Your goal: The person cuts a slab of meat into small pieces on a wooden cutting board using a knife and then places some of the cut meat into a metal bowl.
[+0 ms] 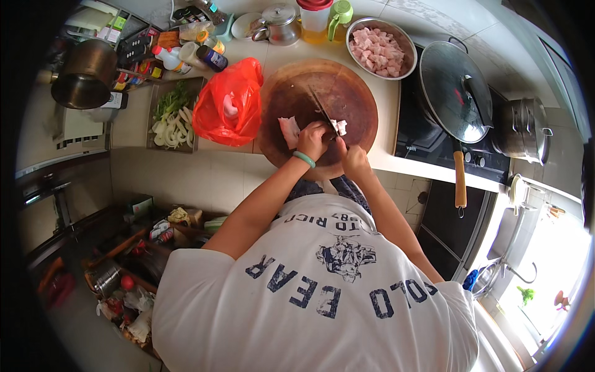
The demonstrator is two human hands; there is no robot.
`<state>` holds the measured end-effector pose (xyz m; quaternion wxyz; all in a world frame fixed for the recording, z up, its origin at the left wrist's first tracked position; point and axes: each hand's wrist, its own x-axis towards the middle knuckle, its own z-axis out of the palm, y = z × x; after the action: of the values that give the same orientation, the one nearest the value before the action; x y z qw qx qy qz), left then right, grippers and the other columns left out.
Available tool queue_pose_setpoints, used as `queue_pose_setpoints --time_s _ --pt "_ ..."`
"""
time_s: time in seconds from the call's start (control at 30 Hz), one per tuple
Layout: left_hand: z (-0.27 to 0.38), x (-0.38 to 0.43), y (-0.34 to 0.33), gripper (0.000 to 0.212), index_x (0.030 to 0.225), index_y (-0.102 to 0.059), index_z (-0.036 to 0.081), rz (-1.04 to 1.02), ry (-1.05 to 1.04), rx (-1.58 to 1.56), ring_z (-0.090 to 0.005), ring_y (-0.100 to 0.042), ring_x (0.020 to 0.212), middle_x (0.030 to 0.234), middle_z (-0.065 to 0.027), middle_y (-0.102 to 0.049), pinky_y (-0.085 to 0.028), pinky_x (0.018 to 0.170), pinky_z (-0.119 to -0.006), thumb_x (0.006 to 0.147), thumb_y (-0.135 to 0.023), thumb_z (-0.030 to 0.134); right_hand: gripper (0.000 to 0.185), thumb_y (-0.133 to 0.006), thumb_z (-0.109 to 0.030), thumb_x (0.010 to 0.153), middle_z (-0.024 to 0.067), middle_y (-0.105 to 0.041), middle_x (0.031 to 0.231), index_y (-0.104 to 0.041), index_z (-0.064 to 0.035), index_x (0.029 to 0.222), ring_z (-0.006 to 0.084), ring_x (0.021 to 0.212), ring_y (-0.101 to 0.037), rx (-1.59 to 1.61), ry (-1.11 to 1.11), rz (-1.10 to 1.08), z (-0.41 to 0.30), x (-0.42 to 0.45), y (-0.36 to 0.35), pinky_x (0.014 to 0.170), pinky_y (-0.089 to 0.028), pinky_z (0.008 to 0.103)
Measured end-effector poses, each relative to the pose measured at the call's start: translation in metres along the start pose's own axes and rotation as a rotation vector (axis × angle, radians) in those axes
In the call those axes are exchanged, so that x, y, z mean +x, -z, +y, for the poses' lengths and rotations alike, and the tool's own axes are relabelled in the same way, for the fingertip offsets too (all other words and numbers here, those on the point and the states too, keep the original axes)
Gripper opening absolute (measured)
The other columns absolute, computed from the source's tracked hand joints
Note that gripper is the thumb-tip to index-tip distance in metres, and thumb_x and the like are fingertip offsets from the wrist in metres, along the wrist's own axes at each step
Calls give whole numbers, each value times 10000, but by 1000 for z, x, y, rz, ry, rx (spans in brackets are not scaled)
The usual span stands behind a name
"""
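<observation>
On a round wooden chopping board (pixel 358 93), my right hand (pixel 355 160) is closed on the handle of a kitchen knife (pixel 320 104), whose blade points away from me. My left hand (pixel 314 138), with a green bangle at the wrist, presses close to the left side of the blade. Its fingertips are partly hidden, so what lies under them is unclear. Small pieces of pale raw meat (pixel 341 127) lie right of the blade. A longer strip of meat (pixel 290 131) rests on the board left of my left hand.
A steel bowl (pixel 415 59) of cubed meat stands behind the board at right. Left are a red plastic bag (pixel 223 111) and a metal tray (pixel 149 125) of sliced vegetables. A lidded wok (pixel 455 93) is on the cooktop at right; a teapot (pixel 282 28) and bottles line the back.
</observation>
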<state>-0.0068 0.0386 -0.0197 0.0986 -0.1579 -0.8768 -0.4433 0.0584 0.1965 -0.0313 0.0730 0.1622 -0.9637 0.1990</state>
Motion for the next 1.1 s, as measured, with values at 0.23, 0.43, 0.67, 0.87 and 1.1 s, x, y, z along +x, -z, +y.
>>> queue_pose_setpoints --time_s 0.23,0.43,0.67,0.87,1.1 --pt "-3 -2 -2 110 816 -670 88 0 -57 22 -296 -604 846 864 -93 -640 -496 743 -391 709 -676 61 340 -529 -196 913 176 -495 605 -560 -147 1248 365 539 -546 224 -331 -40 4 -30 5 453 -446 457" --pt "4 -4 2 131 818 -679 62 -31 -74 49 -306 -612 839 872 -117 -646 -501 740 -395 687 -681 50 481 -505 -86 860 175 -480 645 -469 -89 1339 349 537 -509 -49 62 -90 -1 -35 24 480 -427 420" --pt "-5 -1 -1 101 790 -678 68 -45 -119 75 -303 -614 814 818 -113 -645 -501 725 -393 691 -679 47 393 -501 -122 904 200 -540 656 -518 -173 1293 374 527 -551 171 -17 5 9 -8 9 446 -439 470" --pt "0 -5 2 93 774 -668 52 -51 -167 105 -313 -609 784 799 -120 -639 -499 704 -405 681 -669 50 337 -486 -191 934 199 -546 654 -554 -157 1262 386 574 -571 -44 -45 -48 3 -64 17 479 -456 466" --pt "8 -2 6 62 752 -662 58 -70 -172 108 -309 -602 774 783 -105 -634 -497 682 -396 695 -685 67 540 -455 -513 910 288 -616 774 -661 -17 965 452 799 -614 185 -317 -201 15 19 -4 711 -495 496"
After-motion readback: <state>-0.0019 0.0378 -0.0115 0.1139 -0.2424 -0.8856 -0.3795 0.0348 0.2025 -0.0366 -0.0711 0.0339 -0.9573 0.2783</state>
